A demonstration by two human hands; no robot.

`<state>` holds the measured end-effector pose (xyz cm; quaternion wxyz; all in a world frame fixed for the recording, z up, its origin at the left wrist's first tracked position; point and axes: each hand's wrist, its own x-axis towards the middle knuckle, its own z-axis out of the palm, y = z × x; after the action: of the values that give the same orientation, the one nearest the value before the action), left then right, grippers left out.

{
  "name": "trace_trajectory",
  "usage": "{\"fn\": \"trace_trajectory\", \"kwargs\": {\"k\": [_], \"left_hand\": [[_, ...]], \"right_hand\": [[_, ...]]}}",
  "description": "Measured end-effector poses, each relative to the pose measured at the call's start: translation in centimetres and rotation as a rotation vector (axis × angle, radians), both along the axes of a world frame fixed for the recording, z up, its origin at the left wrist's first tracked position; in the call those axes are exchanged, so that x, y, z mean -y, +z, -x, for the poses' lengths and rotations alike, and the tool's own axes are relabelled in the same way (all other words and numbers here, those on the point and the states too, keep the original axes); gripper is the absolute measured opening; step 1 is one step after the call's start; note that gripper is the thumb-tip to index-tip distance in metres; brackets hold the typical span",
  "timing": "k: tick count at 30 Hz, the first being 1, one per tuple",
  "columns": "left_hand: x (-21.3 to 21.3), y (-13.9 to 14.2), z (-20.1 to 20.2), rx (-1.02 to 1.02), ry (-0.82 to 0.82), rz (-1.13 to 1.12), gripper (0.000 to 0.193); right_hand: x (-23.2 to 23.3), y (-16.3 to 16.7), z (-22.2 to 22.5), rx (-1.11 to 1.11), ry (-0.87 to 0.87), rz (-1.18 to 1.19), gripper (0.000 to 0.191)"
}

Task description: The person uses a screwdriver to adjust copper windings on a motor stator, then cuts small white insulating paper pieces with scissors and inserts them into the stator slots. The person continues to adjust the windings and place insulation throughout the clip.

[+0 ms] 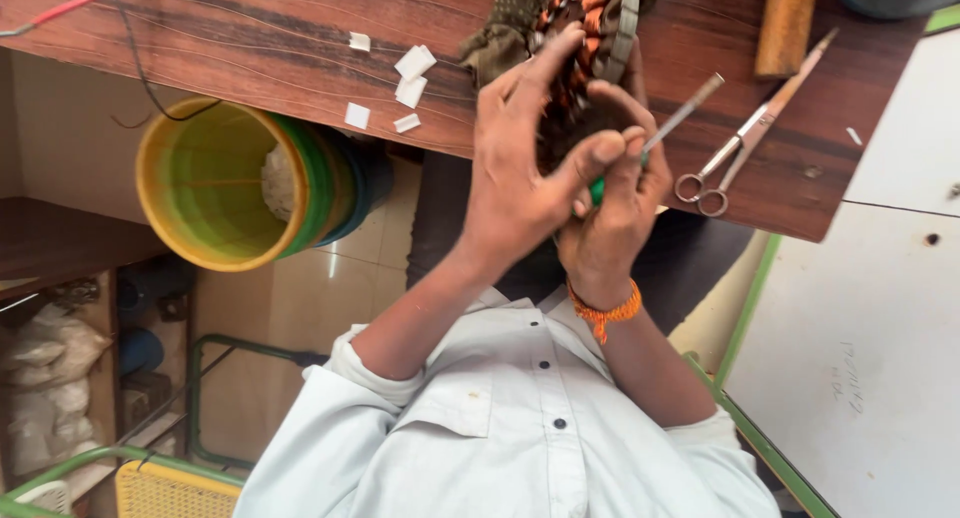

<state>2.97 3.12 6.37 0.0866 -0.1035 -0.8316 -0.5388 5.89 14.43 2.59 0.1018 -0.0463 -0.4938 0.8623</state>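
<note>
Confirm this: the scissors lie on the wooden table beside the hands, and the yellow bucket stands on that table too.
Wrong on the bucket. The head view shows the yellow bucket below the wooden table, by the floor. The scissors do lie on the table beside the hands.

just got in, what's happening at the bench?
A person is working on a motor stator with copper windings at the edge of a wooden table. The left hand steadies the stator, fingers across the coils. The right hand grips a green-handled tool whose metal shaft points away from the windings. Scissors and small white paper slips lie on the table. Stacked buckets sit below.
</note>
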Motion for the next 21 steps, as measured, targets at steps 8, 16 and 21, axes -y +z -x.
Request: {"fn": "trace_trajectory", "kwargs": {"k": [8, 16, 21], "left_hand": [[1.4, -0.5, 3.7, 0.134, -0.092, -0.212, 0.069], [8.4, -0.8, 5.4, 0.18, -0.057, -0.34, 0.038], [8.4, -1.9, 4.2, -0.166, -0.059, -0.092, 0.032]], "right_hand": [[-1.8, 0.9, 0.7, -0.031, 0.258, 0.335, 0.079], [1.7, -0.5, -2.0, -0.14, 0.349, -0.493, 0.078], [-3.6, 0.0, -4.3, 0.228, -0.049, -0.15, 0.067]]}}
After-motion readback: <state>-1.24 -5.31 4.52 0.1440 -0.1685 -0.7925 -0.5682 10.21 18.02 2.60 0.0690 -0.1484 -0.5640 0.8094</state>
